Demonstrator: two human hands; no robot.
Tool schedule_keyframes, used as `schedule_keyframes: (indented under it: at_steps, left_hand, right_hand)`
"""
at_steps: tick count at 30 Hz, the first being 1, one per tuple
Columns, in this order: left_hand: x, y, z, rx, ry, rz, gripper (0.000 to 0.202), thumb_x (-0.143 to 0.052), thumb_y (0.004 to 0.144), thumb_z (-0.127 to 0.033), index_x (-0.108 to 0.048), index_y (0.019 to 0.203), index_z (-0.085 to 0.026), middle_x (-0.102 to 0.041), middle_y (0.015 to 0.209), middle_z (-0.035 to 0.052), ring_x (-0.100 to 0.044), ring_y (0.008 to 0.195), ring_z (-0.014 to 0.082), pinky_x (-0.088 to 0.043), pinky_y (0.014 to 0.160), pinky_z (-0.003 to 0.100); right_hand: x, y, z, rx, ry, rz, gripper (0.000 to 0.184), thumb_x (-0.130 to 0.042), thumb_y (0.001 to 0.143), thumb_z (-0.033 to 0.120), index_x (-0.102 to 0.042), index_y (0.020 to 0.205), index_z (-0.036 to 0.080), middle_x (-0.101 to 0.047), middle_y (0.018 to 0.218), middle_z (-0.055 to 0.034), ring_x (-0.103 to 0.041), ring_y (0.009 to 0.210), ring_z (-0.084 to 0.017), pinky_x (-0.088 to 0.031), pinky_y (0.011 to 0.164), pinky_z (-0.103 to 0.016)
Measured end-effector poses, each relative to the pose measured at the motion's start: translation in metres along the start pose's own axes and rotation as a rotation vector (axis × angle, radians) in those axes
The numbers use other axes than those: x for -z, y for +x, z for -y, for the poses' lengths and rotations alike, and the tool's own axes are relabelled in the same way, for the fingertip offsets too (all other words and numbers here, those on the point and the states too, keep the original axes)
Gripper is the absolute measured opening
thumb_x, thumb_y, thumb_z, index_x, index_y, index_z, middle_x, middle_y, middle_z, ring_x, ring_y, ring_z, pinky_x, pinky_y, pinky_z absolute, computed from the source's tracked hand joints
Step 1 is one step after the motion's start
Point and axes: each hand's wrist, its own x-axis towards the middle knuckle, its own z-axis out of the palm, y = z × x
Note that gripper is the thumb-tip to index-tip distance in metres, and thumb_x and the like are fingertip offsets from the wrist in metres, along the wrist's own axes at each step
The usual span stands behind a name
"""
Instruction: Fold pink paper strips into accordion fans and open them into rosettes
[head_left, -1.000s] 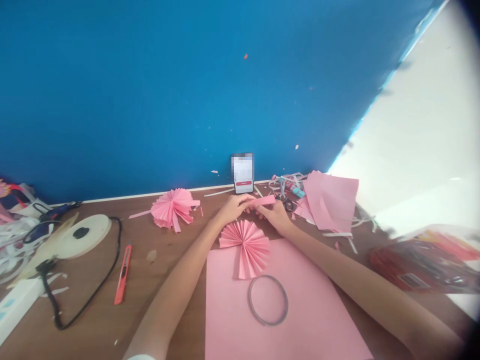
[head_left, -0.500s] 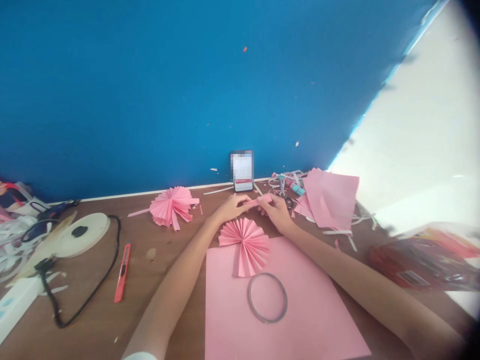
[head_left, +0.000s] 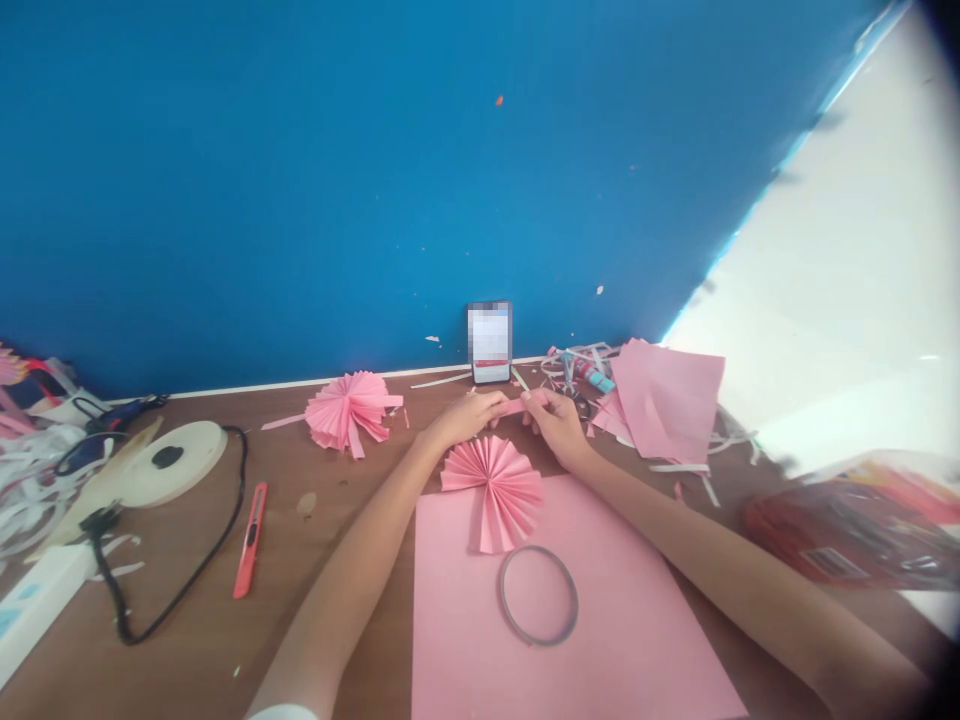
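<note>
A small folded strip of pink paper (head_left: 513, 407) is stretched between my hands, near the back of the table. My left hand (head_left: 472, 415) pinches its left end, and my right hand (head_left: 552, 418) has closed fingers on the other end. Just below them a pleated pink paper fan (head_left: 495, 492) lies partly over a large pink sheet (head_left: 480, 630). On that sheet rests a thin grey ring (head_left: 538, 596). Left of my hands is a second pleated pink paper piece (head_left: 349, 408) with strips sticking out.
A red box cutter (head_left: 250, 540), a black cable (head_left: 232, 530) and a white power strip (head_left: 45, 590) lie to the left. A phone (head_left: 490, 343) leans on the blue wall. Pink sheets (head_left: 667, 405), a glue tube (head_left: 596, 376) and a plastic-wrapped pack (head_left: 840, 525) are at right.
The view has shifted slightly, so everything sits a little further right. Both hands still hold the pink strip, with only a small change in the fingers.
</note>
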Motion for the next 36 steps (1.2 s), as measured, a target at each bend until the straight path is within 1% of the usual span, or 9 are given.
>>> schedule_keyframes:
  at_steps: [3,8,16,21,24,26,29,32,36]
  left_hand:
    - [0.001,0.000,0.000,-0.002,0.013,0.018,0.035,-0.035,0.093,-0.043,-0.053,0.076,-0.018,-0.062,0.069,-0.0021,-0.052,0.062,0.0112,-0.039,0.076,0.025]
    - [0.001,0.000,0.003,0.011,-0.082,0.066,0.036,-0.036,0.092,-0.045,-0.054,0.077,-0.017,-0.065,0.075,0.0005,-0.055,0.062,0.0104,-0.037,0.061,0.021]
    - [0.004,0.000,0.004,0.050,-0.128,0.120,0.033,-0.039,0.090,-0.041,-0.058,0.079,-0.017,-0.067,0.079,0.0023,-0.057,0.061,0.0097,-0.039,0.058,0.020]
    - [0.004,0.002,0.003,0.077,-0.099,0.137,0.034,-0.039,0.090,-0.042,-0.059,0.080,-0.016,-0.066,0.071,0.0022,-0.056,0.056,0.0099,-0.037,0.053,0.020]
    - [0.002,0.002,0.004,0.075,-0.120,0.118,0.035,-0.040,0.090,-0.043,-0.060,0.082,-0.016,-0.066,0.071,0.0022,-0.056,0.057,0.0098,-0.038,0.054,0.019]
    - [0.000,0.001,0.006,0.072,-0.159,0.093,0.036,-0.040,0.090,-0.044,-0.061,0.082,-0.016,-0.067,0.072,0.0023,-0.057,0.059,0.0099,-0.040,0.056,0.019]
    - [-0.005,0.001,0.009,0.081,-0.256,0.054,0.038,-0.043,0.089,-0.047,-0.061,0.083,-0.014,-0.067,0.073,0.0036,-0.058,0.061,0.0103,-0.041,0.058,0.020]
    - [-0.010,0.002,0.010,0.093,-0.360,0.069,0.042,-0.045,0.087,-0.051,-0.062,0.081,-0.012,-0.068,0.076,0.0067,-0.057,0.062,0.0104,-0.041,0.057,0.020]
    - [-0.011,0.003,0.009,0.101,-0.419,0.096,0.046,-0.048,0.085,-0.054,-0.063,0.082,-0.011,-0.069,0.075,0.0077,-0.057,0.059,0.0098,-0.040,0.055,0.020]
  right_hand:
    - [0.000,0.000,-0.001,-0.007,-0.025,-0.024,0.040,-0.052,0.087,0.049,-0.053,0.059,0.019,-0.052,0.049,0.0032,-0.044,0.044,-0.010,-0.036,0.051,-0.024]
    - [0.000,0.000,-0.004,-0.006,-0.064,-0.050,0.042,-0.052,0.086,0.051,-0.053,0.058,0.019,-0.052,0.048,0.0025,-0.045,0.044,-0.010,-0.037,0.051,-0.025]
    - [0.000,0.001,-0.006,-0.053,-0.076,-0.085,0.035,-0.058,0.082,0.049,-0.051,0.064,0.019,-0.054,0.051,0.0028,-0.047,0.044,-0.011,-0.035,0.045,-0.023]
    - [0.001,0.000,-0.005,-0.030,-0.076,-0.142,0.036,-0.059,0.081,0.050,-0.050,0.062,0.019,-0.054,0.051,0.0026,-0.048,0.044,-0.011,-0.036,0.045,-0.023]
    - [0.000,0.000,-0.004,-0.020,-0.032,-0.145,0.036,-0.060,0.080,0.050,-0.051,0.064,0.019,-0.054,0.051,0.0027,-0.048,0.045,-0.011,-0.036,0.045,-0.023]
    - [0.000,0.001,-0.004,-0.036,0.030,-0.117,0.033,-0.061,0.079,0.050,-0.054,0.069,0.019,-0.056,0.054,0.0028,-0.048,0.045,-0.010,-0.037,0.046,-0.023]
    - [0.000,0.003,-0.004,-0.062,0.099,0.010,0.030,-0.064,0.077,0.047,-0.057,0.073,0.018,-0.061,0.059,0.0015,-0.050,0.047,-0.010,-0.040,0.048,-0.023]
    - [-0.001,0.003,-0.005,-0.040,0.031,0.144,0.031,-0.066,0.075,0.047,-0.062,0.072,0.017,-0.064,0.062,-0.0009,-0.054,0.050,-0.011,-0.042,0.050,-0.023]
    - [-0.003,0.003,-0.009,-0.019,-0.082,0.150,0.033,-0.065,0.076,0.049,-0.067,0.073,0.016,-0.065,0.060,-0.0026,-0.058,0.053,-0.014,-0.043,0.050,-0.025]
